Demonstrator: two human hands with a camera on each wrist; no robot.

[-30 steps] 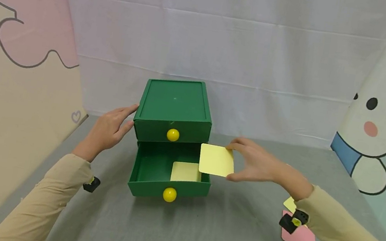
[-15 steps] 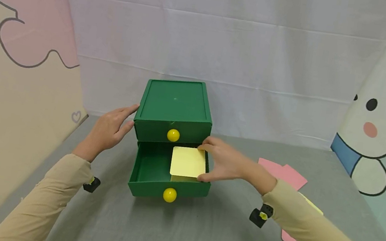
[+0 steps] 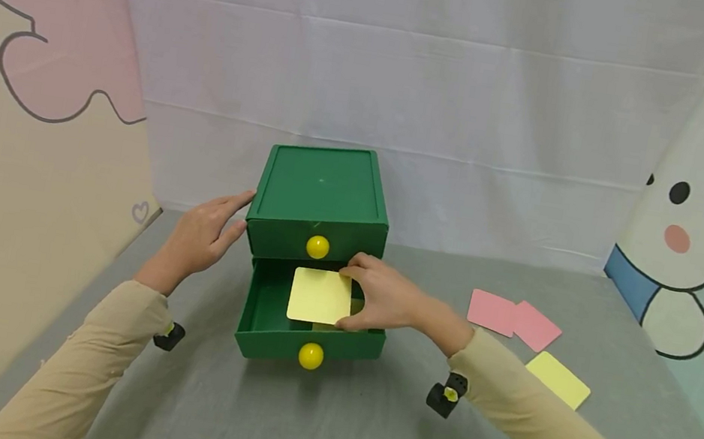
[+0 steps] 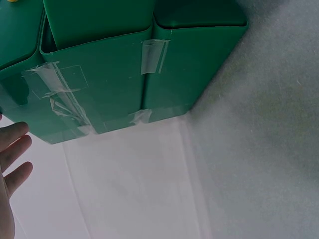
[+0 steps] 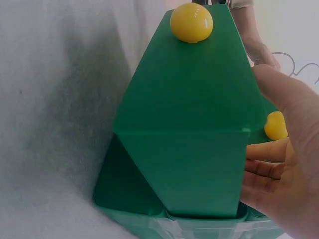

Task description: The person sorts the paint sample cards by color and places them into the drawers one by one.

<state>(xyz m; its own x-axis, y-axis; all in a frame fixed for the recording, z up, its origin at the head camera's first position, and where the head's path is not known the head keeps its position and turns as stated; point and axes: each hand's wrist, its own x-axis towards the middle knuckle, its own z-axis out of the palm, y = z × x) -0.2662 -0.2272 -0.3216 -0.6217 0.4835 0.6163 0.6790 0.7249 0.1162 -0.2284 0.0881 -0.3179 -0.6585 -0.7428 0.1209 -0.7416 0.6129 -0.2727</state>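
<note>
A green drawer cabinet (image 3: 322, 188) with yellow knobs stands on the table, one drawer (image 3: 271, 306) pulled out below the top one. My left hand (image 3: 196, 234) has its fingertips at the cabinet's upper left side; in the left wrist view, those extended fingers (image 4: 17, 179) show beside the taped green units. My right hand (image 3: 384, 296) pinches a square yellow card (image 3: 318, 296) by its right edge, over the pulled-out drawer. Beneath it lies another yellow card (image 3: 327, 328), mostly covered. The drawer's wall hides the held card in the right wrist view, where my right hand (image 5: 284, 164) reaches over that wall.
On the table to the right lie two overlapping pink cards (image 3: 491, 312) and a yellow card (image 3: 559, 379). A white cloth (image 3: 476, 117) hangs behind the cabinet, with printed cloth panels on both sides. A yellow knob (image 3: 311, 356) juts from the front of the pulled-out drawer.
My right hand has carried the yellow card leftward, from beside the drawer to over it. The pink and yellow cards at right are uncovered by my sleeve. My left hand stays put.
</note>
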